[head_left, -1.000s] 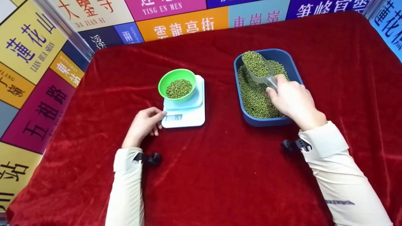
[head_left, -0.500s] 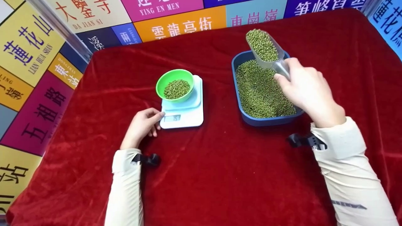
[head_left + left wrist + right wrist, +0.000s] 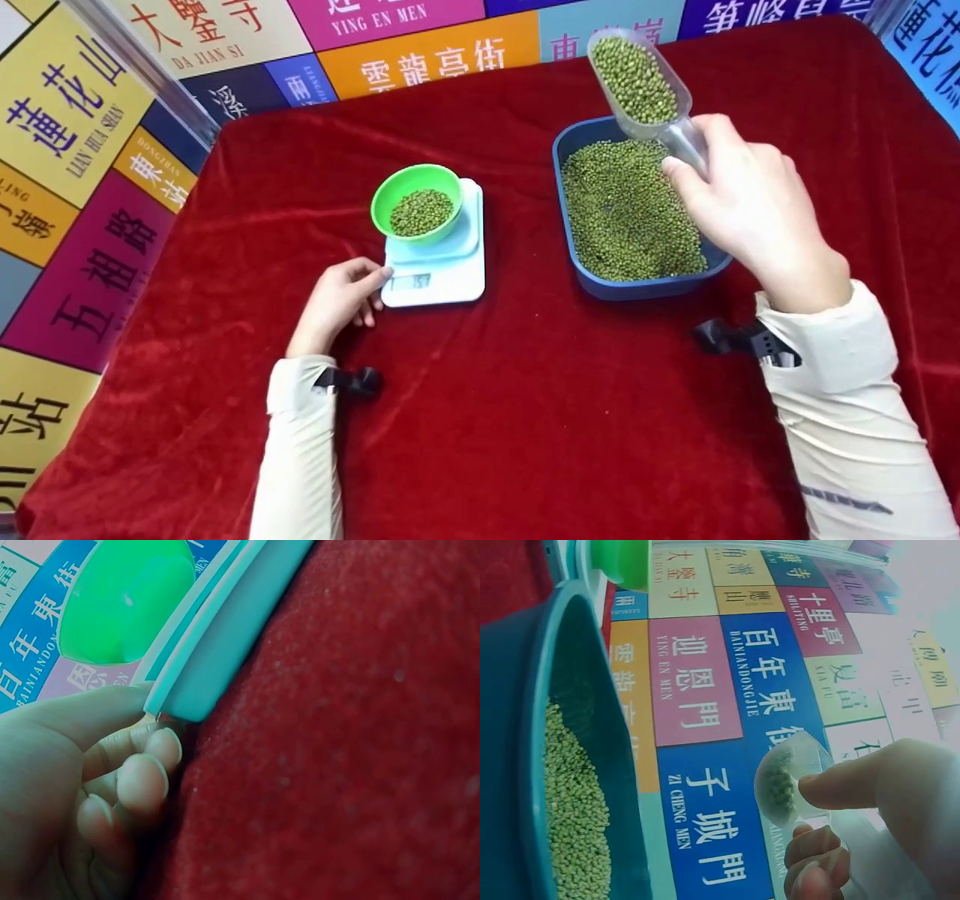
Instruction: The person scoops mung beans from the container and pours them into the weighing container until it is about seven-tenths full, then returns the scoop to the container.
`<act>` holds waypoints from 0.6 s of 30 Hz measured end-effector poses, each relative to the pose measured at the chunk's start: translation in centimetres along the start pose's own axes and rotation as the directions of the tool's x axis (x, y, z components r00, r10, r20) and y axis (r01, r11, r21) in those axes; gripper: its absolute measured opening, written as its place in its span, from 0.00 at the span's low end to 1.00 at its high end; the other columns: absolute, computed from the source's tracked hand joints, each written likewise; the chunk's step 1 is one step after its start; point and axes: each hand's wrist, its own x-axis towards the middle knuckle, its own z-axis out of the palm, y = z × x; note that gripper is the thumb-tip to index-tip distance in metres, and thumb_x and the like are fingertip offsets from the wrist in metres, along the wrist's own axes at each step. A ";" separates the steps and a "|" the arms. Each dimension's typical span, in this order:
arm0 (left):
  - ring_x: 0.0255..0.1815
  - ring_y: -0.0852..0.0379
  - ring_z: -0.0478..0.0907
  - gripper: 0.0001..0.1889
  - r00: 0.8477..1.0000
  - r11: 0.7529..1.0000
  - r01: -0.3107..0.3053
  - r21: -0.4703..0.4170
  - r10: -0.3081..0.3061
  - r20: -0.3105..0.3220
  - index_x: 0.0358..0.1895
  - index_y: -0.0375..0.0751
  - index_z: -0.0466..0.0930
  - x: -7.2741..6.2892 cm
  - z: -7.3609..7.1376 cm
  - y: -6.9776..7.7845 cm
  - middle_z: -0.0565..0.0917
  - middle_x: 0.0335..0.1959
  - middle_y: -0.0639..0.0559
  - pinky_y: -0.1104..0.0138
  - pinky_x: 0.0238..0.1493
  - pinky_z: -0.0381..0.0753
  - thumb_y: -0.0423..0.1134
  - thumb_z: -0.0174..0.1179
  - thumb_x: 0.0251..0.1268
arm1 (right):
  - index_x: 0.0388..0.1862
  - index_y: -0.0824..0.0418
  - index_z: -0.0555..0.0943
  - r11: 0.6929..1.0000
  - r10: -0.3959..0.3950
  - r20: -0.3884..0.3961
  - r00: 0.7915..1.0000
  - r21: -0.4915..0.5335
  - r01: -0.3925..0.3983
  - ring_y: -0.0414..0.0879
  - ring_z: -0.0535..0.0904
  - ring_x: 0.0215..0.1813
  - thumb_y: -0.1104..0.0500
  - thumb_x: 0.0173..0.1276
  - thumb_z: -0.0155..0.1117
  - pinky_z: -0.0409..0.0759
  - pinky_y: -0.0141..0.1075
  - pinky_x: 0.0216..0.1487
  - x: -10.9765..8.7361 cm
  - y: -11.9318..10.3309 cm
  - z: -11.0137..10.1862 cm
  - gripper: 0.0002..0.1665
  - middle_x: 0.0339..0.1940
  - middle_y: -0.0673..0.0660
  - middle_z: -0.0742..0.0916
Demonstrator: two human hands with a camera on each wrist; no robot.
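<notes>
My right hand (image 3: 757,199) grips the handle of a clear scoop (image 3: 686,135) heaped with mung beans (image 3: 637,82). The scoop is raised above the far right end of a blue tub (image 3: 637,291), which holds a deep bed of the same beans (image 3: 637,225). On the left, a white kitchen scale (image 3: 461,281) carries a green bowl (image 3: 390,191) with a small heap of beans. My left hand (image 3: 337,300) pinches the scale's left edge near the display (image 3: 411,282). From the left wrist, the thumb meets the scale's corner (image 3: 184,697) with curled fingertips (image 3: 142,784) below.
A red velvet cloth (image 3: 525,420) covers the table. Colourful printed panels (image 3: 427,56) with place names stand behind its far edge and along the left side. Each wrist wears a black strapped camera (image 3: 364,382).
The right hand has lifted the filled scoop out of the tub, up and away toward the far edge. The left hand and the scale have stayed in place.
</notes>
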 end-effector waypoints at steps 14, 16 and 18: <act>0.07 0.53 0.73 0.19 1.000 1.000 0.003 -0.006 -0.003 -0.003 0.36 0.42 0.77 -0.1 0.0 0.1 0.78 0.17 0.41 0.63 0.06 0.70 0.56 0.57 0.56 | 0.59 0.54 0.67 0.998 -0.002 -0.084 0.996 0.055 0.007 0.63 0.73 0.37 0.43 0.64 0.50 0.66 0.55 0.37 -0.1 -0.5 -0.1 0.28 0.35 0.64 0.81; 0.07 0.53 0.73 0.19 1.000 1.000 0.002 -0.005 -0.002 0.000 0.36 0.42 0.77 -0.1 0.0 0.1 0.78 0.17 0.41 0.63 0.06 0.70 0.56 0.56 0.56 | 0.59 0.54 0.67 0.998 -0.011 -0.092 0.996 0.056 0.016 0.63 0.73 0.36 0.44 0.64 0.50 0.66 0.55 0.36 0.0 -0.5 0.0 0.27 0.35 0.64 0.81; 0.07 0.53 0.73 0.19 1.000 1.000 0.002 -0.006 -0.002 0.002 0.36 0.42 0.77 -0.1 0.0 0.1 0.78 0.17 0.40 0.63 0.06 0.70 0.57 0.57 0.56 | 0.59 0.54 0.67 0.998 -0.018 -0.103 0.994 0.062 0.024 0.63 0.74 0.35 0.44 0.64 0.51 0.66 0.55 0.35 0.0 -0.5 0.2 0.27 0.33 0.64 0.81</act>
